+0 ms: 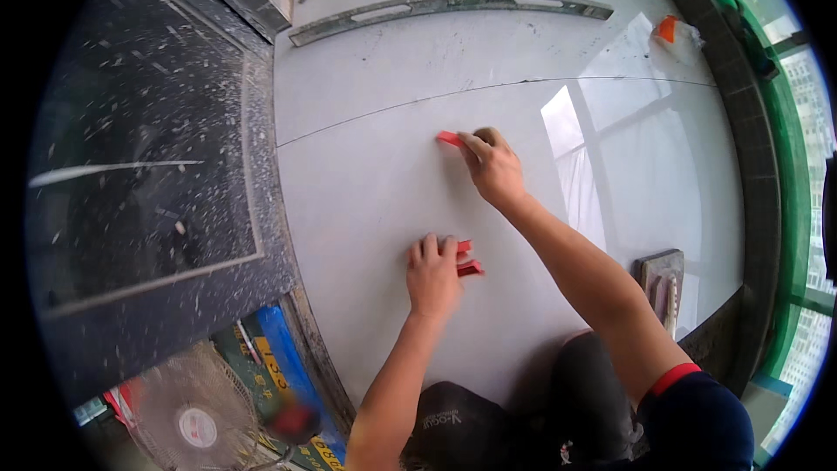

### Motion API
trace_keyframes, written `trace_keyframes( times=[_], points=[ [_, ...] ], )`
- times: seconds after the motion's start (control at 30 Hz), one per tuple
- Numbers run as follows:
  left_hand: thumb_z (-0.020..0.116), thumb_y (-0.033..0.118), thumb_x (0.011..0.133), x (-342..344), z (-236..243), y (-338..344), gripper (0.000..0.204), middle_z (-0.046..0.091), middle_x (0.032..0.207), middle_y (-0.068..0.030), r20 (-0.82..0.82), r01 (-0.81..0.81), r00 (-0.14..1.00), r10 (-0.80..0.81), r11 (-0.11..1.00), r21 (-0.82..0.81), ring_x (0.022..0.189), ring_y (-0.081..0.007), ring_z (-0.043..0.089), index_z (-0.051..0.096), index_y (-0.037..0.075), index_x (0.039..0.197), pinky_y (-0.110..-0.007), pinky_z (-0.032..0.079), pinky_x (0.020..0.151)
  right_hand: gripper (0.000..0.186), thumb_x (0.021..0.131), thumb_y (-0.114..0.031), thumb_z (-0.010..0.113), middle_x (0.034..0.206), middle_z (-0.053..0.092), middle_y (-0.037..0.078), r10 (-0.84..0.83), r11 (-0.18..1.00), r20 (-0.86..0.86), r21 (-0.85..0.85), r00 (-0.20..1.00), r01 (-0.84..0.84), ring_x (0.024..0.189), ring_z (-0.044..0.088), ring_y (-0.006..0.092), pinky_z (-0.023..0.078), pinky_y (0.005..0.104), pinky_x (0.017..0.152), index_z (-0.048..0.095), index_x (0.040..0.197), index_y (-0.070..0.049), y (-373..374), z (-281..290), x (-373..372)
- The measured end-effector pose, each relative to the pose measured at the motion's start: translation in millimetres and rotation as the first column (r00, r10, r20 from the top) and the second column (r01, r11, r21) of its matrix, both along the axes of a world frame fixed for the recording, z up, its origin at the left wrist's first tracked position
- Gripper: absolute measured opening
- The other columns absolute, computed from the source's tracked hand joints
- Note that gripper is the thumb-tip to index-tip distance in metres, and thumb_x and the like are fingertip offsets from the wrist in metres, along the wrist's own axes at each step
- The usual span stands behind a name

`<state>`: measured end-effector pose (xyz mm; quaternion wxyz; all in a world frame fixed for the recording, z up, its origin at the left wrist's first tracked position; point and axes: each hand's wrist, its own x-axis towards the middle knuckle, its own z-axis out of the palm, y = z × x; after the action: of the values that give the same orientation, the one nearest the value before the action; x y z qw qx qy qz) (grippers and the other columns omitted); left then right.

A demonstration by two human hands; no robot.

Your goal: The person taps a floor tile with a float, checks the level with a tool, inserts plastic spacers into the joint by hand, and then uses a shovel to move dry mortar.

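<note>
My right hand (495, 167) pinches a small red plastic wedge (450, 138) between thumb and fingers, just over the large pale floor tile (366, 183). Its tip points left, a short way on my side of the dark tile joint. Lower down, my left hand (432, 277) is closed around more red wedges (469, 267), whose ends stick out at its right side. How many it holds is partly hidden by the fingers.
A long metal level (453, 5) lies across the tiles beyond the joint. A flat trowel (661, 283) rests at the right, near the dark ledge. An orange-and-white bag (678, 38) lies far right. A dust-spattered dark door (157, 139) and a fan (196, 426) are at the left.
</note>
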<state>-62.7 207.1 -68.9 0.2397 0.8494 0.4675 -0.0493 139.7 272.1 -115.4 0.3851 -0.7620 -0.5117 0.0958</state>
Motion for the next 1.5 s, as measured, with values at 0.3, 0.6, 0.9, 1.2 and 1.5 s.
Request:
trace_keyframes(
  times=[0.3, 0.6, 0.9, 1.2, 1.5],
  points=[
    [0.057, 0.044, 0.096, 38, -55, 214, 0.081, 0.018, 0.162, -0.0184, -0.027, 0.080, 0.997, -0.076, 0.963, 0.257, 0.151, -0.0341, 0.015, 0.021, 0.000, 0.154, -0.049, 0.015, 0.121, 0.031, 0.084, -0.023, 0.073, 0.084, 0.053, 0.006, 0.036, 0.999, 0.191, 0.020, 0.981, -0.041, 0.084, 0.058, 0.0250, 0.051, 0.0374, 0.071, 0.069, 0.112, -0.011, 76, -37, 11],
    [0.056, 0.034, 0.095, 52, -82, 261, 0.076, 0.017, 0.163, -0.0163, 0.112, 0.199, 0.964, -0.241, 0.935, 0.295, 0.151, -0.0307, 0.014, 0.020, 0.002, 0.155, -0.044, 0.012, 0.122, 0.046, 0.074, -0.028, 0.082, 0.083, 0.055, 0.007, 0.158, 0.981, 0.220, 0.076, 0.962, -0.179, 0.076, 0.057, 0.0244, 0.050, 0.0362, 0.066, 0.067, 0.112, -0.006, 98, -41, 15],
    [0.087, 0.024, 0.065, 81, -60, 254, 0.094, 0.043, 0.141, -0.0157, 0.462, 0.128, 0.869, -0.175, 0.983, 0.133, 0.137, -0.0388, 0.034, 0.040, 0.001, 0.144, -0.048, 0.030, 0.114, 0.058, 0.073, -0.024, 0.082, 0.096, 0.056, 0.009, 0.114, 0.993, -0.084, -0.029, 0.990, -0.117, 0.086, 0.060, 0.0300, 0.053, 0.0406, 0.073, 0.059, 0.123, -0.007, 109, -29, 29],
    [0.082, 0.020, 0.074, 86, -86, 250, 0.064, 0.054, 0.128, -0.0136, 0.587, 0.042, 0.786, -0.191, 0.965, 0.258, 0.125, -0.0348, 0.050, 0.058, 0.000, 0.129, -0.045, 0.044, 0.103, 0.049, 0.074, -0.021, 0.079, 0.097, 0.056, 0.010, 0.222, 0.966, -0.100, -0.114, 0.970, -0.233, 0.083, 0.061, 0.0324, 0.053, 0.0404, 0.070, 0.059, 0.117, -0.007, 114, -31, 38],
    [0.076, 0.016, 0.081, 88, -86, 253, 0.054, 0.054, 0.137, -0.0164, 0.565, -0.002, 0.811, -0.150, 0.966, 0.258, 0.125, -0.0347, 0.053, 0.059, 0.006, 0.131, -0.041, 0.045, 0.103, 0.042, 0.078, -0.024, 0.076, 0.108, 0.061, 0.014, 0.290, 0.935, -0.110, -0.180, 0.951, -0.306, 0.093, 0.063, 0.0364, 0.053, 0.0445, 0.078, 0.056, 0.111, -0.008, 124, -29, 42]
  ],
)
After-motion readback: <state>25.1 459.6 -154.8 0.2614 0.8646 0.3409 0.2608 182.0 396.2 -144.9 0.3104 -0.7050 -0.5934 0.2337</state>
